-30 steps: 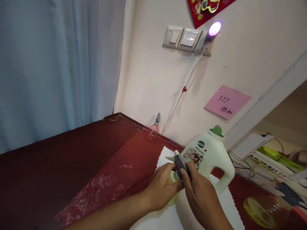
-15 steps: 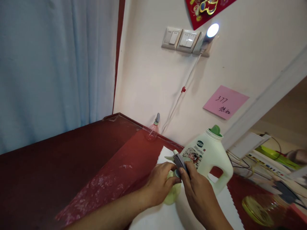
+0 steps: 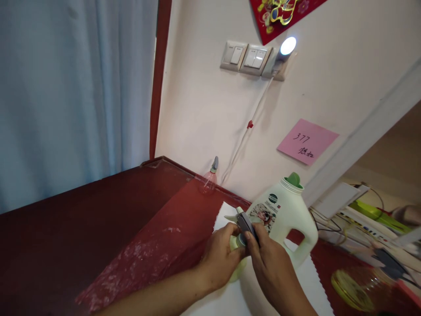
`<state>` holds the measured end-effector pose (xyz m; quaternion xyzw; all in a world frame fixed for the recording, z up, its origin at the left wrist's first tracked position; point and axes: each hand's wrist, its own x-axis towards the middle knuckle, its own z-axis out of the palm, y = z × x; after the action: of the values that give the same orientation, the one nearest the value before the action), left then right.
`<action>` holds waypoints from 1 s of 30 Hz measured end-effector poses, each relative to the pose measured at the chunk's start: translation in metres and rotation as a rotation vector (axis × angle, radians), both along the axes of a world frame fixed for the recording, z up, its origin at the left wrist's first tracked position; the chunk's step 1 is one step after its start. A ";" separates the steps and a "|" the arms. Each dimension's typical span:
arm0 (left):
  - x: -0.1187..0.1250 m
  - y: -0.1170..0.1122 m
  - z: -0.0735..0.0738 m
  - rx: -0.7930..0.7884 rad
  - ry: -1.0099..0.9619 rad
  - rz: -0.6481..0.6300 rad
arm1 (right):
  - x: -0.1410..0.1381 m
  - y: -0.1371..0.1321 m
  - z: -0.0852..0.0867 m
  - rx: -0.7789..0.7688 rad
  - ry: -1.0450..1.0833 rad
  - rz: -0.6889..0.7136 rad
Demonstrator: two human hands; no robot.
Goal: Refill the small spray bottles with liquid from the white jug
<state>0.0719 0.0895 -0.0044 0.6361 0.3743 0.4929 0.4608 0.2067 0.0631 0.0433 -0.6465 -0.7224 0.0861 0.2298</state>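
A small spray bottle (image 3: 237,273) with a pale yellow-green body is between my two hands, over a white sheet. My left hand (image 3: 220,254) is closed around the bottle's neck and upper body, which hides much of it. Gripped in my right hand (image 3: 269,259) is the grey spray head (image 3: 245,222), its light trigger pointing left. The head sits at the bottle's neck; whether it is screwed tight I cannot tell. Just behind my right hand stands a large pale green jug (image 3: 296,210) with a handle, a printed label and a green spout in its mouth.
A pink spray bottle (image 3: 209,181) stands against the wall. Clear plastic film (image 3: 148,254) covers part of the dark red table (image 3: 82,228). White paper (image 3: 312,281) lies beneath the jug. At right are a clear yellowish container (image 3: 355,289) and a cluttered shelf. A white cable (image 3: 241,142) hangs down the wall.
My left hand has shifted slightly up around the bottle, covering more of its body. Both hands keep their grip, and the view has moved a little.
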 end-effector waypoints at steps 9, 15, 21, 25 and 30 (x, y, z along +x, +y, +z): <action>-0.016 0.011 -0.001 0.151 -0.003 -0.214 | 0.003 0.000 -0.001 0.001 0.030 0.008; -0.005 0.007 -0.005 -0.012 -0.041 -0.027 | 0.002 -0.001 0.000 -0.001 0.017 0.010; -0.004 0.008 -0.002 0.001 0.033 -0.008 | -0.001 0.000 0.001 -0.007 0.040 -0.001; -0.010 0.007 -0.002 0.039 0.050 -0.102 | -0.001 -0.001 0.000 -0.018 0.064 0.000; -0.010 0.005 -0.006 0.040 0.048 -0.098 | -0.001 -0.003 -0.001 -0.005 0.064 -0.011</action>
<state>0.0620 0.0945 -0.0106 0.6743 0.3438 0.4616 0.4627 0.2057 0.0600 0.0428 -0.6479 -0.7110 0.1072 0.2516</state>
